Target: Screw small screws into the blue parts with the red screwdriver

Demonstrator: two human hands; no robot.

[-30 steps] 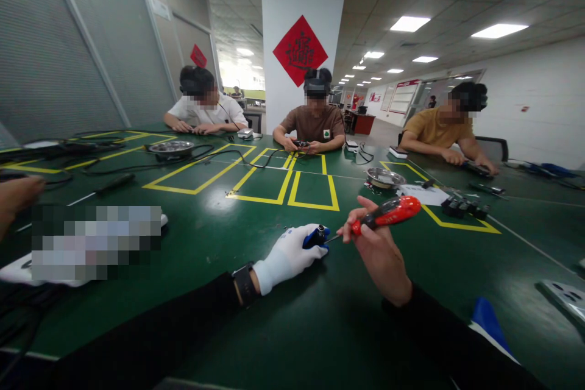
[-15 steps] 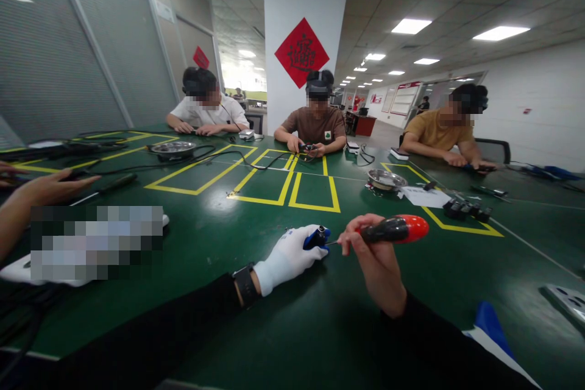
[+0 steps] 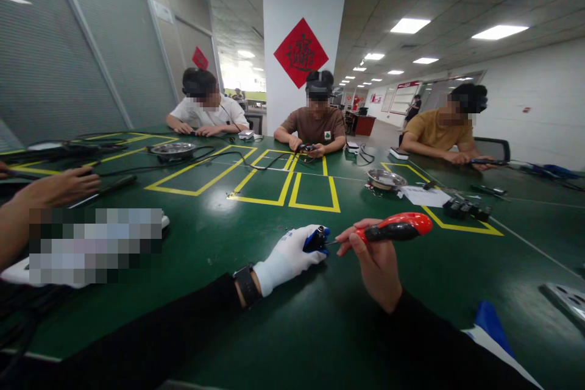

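A white glove with blue fingers covers my left hand (image 3: 295, 251), which is closed around a small black part (image 3: 316, 239) with a metal ring on top. My bare right hand (image 3: 372, 262) grips a red and black screwdriver (image 3: 397, 228) by the front of its handle. The handle points to the right, and the thin shaft reaches left to the black part. Whether the tip touches the part or sits inside it is too small to tell.
Yellow tape rectangles mark the green table (image 3: 219, 317). Metal bowls (image 3: 386, 179), a paper sheet (image 3: 425, 196) and black parts (image 3: 466, 207) lie beyond my hands. A blue and white glove (image 3: 493, 332) is at lower right. Another person's hand (image 3: 59, 187) is at left; three people sit opposite.
The screwdriver's handle has turned about its length and tilted up slightly at its right end. My right hand's fingers have shifted on it. My left hand has stayed nearly still.
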